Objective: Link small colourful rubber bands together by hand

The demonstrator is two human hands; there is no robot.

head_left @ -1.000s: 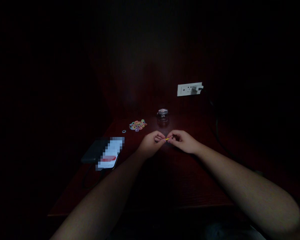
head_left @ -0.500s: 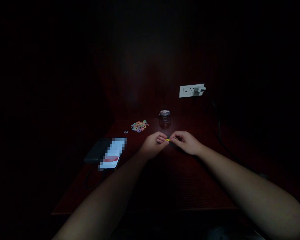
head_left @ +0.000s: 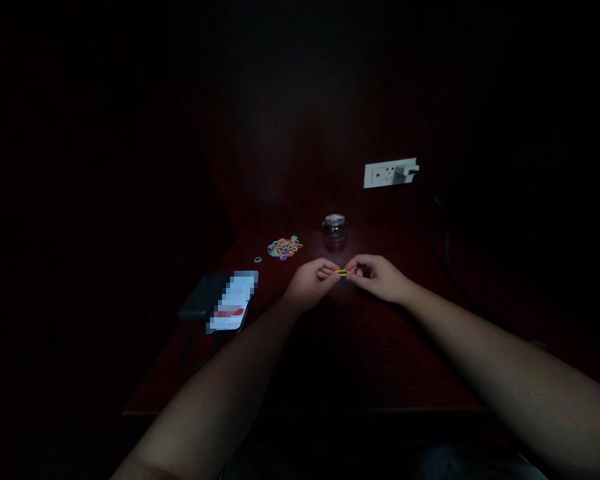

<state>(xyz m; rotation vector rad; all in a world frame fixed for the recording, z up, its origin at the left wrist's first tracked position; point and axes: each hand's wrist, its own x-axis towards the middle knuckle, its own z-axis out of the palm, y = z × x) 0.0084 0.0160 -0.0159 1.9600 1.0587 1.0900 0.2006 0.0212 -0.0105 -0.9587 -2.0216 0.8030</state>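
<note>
A small yellow rubber band (head_left: 341, 272) is stretched between my two hands above the dark red wooden table (head_left: 360, 353). My left hand (head_left: 311, 285) pinches its left end with curled fingers. My right hand (head_left: 377, 277) pinches its right end the same way. Both forearms reach in from the bottom of the view. Behind my left hand lies a pile of several coloured rubber bands (head_left: 285, 247), with one loose band (head_left: 258, 259) to its left. A small clear jar (head_left: 335, 227) stands behind my hands.
A dark flat device (head_left: 200, 303) with a white card (head_left: 231, 310) on it and a cable lies at the table's left. A white wall socket (head_left: 390, 173) holds a plug with a dark cable running down the right. The room is very dark.
My hands have drawn slightly apart, and the yellow band between them now shows stretched longer. The view has shifted a little, so everything sits further right and higher.
</note>
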